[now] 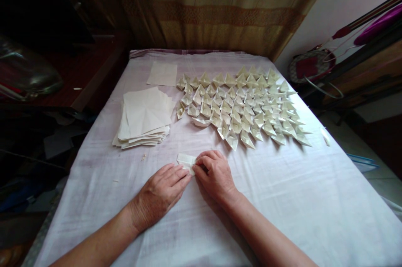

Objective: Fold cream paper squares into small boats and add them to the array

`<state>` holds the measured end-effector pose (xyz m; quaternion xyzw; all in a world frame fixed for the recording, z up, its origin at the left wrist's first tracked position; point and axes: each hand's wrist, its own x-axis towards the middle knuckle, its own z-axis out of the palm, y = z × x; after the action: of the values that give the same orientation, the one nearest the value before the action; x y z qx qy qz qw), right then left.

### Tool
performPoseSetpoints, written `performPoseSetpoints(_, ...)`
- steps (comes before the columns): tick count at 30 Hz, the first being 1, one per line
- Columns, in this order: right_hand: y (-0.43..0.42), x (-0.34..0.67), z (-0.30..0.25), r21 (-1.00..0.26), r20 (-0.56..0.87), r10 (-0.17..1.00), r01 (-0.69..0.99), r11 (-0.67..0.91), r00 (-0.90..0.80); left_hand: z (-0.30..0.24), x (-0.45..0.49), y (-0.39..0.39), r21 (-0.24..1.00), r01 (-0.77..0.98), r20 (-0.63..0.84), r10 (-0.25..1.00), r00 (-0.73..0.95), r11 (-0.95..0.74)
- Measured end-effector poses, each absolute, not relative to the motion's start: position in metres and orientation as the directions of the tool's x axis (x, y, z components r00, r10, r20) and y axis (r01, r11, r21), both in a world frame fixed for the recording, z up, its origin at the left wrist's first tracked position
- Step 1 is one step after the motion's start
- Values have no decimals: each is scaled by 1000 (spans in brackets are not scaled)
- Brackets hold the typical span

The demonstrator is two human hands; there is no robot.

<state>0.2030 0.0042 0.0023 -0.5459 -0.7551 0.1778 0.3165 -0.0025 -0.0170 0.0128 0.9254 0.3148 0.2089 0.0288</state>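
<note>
A small piece of folded cream paper (186, 159) lies on the cloth between my two hands. My left hand (163, 191) rests over its near left side, fingers close together and their tips pressed on the paper. With thumb and bent fingers, my right hand (216, 174) pinches the paper's right end. The part under my fingertips is hidden. Beyond my left hand sits a stack of square paper sheets (146, 110). Many folded paper boats (232, 103) stand in close rows beyond my right hand.
One single paper sheet (162, 74) lies behind the stack. A white cloth (282, 200) covers the table. Tiny scraps (143, 157) lie left of my hands. A patterned curtain (194, 11) hangs at the back, and a dark red desk (94, 74) stands to the left.
</note>
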Motion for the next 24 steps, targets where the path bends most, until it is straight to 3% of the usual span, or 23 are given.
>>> performPoseSetpoints(13,6,213,3,-664,254,927,646,375,-277,13,-9,-13,247,546,319,599,734,-801)
performPoseSetpoints(19,7,229,6,-705,284,865,522,481,-414,8,-11,-16,300,558,316,632,707,-774)
performPoseSetpoints(24,11,239,10,-667,283,794,485,566,-538,11,-7,-16,350,577,287,671,684,-738)
